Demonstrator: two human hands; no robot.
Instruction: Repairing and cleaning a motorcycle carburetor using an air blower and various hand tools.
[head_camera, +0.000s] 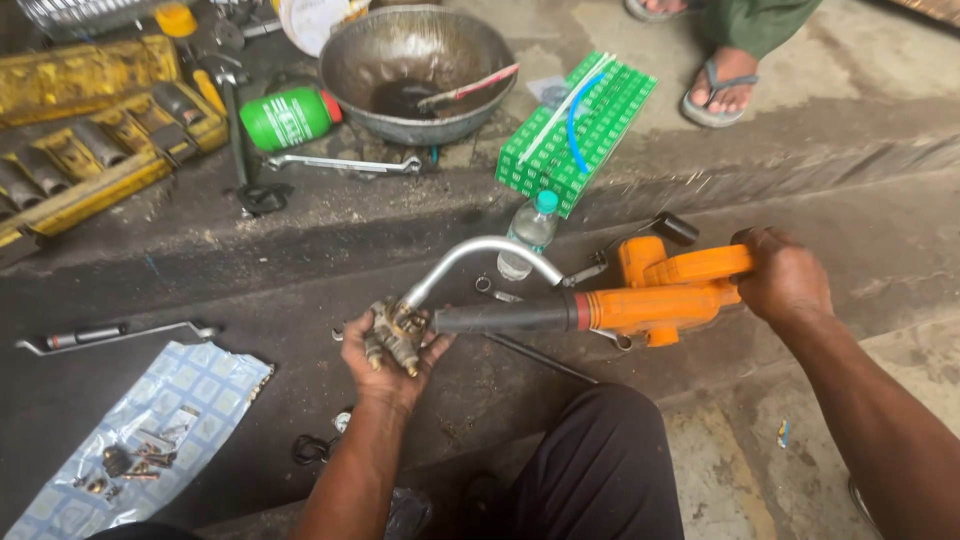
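My left hand (392, 352) holds a small greasy metal part (397, 332) with brass fittings, palm up. A curved silver metal pipe (478, 256) rises from that part and arcs to the right. My right hand (783, 276) grips the handle of an orange handheld blower (655, 298). Its black nozzle (505, 318) points left and ends right at the metal part.
A clear plastic bottle (528, 232) stands behind the pipe. On the raised ledge sit a metal bowl (418, 70), a green can (290, 117), a green box (577, 130), spanners (345, 164) and a yellow tool case (95, 130). Small parts lie on a patterned sheet (140, 440). Another person's sandalled foot (718, 92) is top right.
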